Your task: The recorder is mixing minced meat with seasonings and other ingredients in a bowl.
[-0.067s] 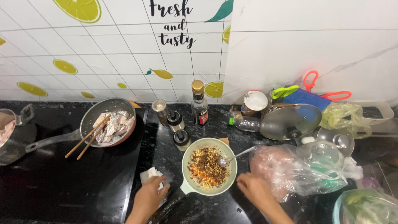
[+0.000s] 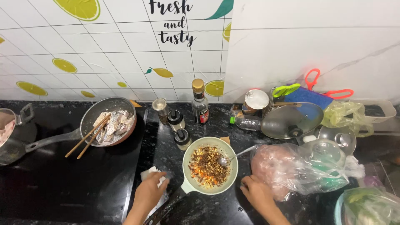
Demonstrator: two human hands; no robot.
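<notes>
A pale green pan (image 2: 187, 183) full of chopped brown and orange food sits on the black counter, a metal spoon (image 2: 233, 156) resting in it. My left hand (image 2: 149, 192) presses a small white cloth or paper (image 2: 151, 172) on the counter just left of the pan's dark handle (image 2: 164, 208). My right hand (image 2: 256, 192) rests on the counter to the right of the pan, fingers curled, beside a clear plastic bag of pink meat (image 2: 287, 166). Whether it grips the bag's edge is unclear.
A frying pan (image 2: 109, 121) with meat pieces and wooden chopsticks (image 2: 88, 136) sits on the black cooktop (image 2: 62, 179). Spice shakers (image 2: 179, 127), a sauce bottle (image 2: 200, 102), a glass lid (image 2: 291, 120), scissors (image 2: 329, 89) and a bowl of greens (image 2: 366, 206) crowd the counter.
Both hands have reached slightly further up towards the pan; otherwise nothing has visibly changed.
</notes>
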